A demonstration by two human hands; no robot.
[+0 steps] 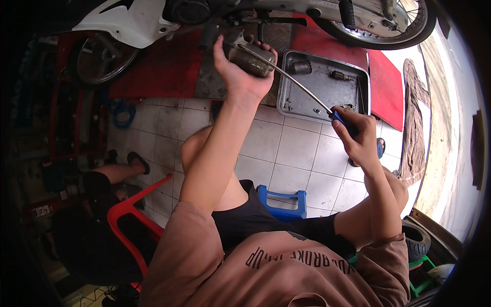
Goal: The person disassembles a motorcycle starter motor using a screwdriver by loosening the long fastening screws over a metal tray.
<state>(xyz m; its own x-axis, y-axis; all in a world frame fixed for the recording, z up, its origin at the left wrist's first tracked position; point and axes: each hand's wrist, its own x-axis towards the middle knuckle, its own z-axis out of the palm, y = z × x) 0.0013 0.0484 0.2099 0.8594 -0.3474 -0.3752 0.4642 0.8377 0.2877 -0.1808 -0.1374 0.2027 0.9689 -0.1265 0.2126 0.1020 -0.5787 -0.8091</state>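
My left hand (249, 86) is raised beneath the motorcycle, its fingers wrapped round a grimy, roughly cylindrical metal part (249, 62). A long screwdriver (303, 88) with a blue handle is gripped in my right hand (359, 132). Its shaft slants up and left over the metal tray to the part, where the tip lies against or just over the upper side; I cannot tell whether it presses there. Inside the tray (314, 94) lie a dark cup-shaped piece (301, 67), a small armature-like piece (339, 75) and several tiny bits.
The motorcycle, with its white fairing (128, 23) and rear wheel (388, 36), stands over a red platform (163, 74). A blue stool (282, 203) is between my legs. To the left are a red chair (127, 205) and another person's leg (118, 175). A brown cloth (410, 123) lies right.
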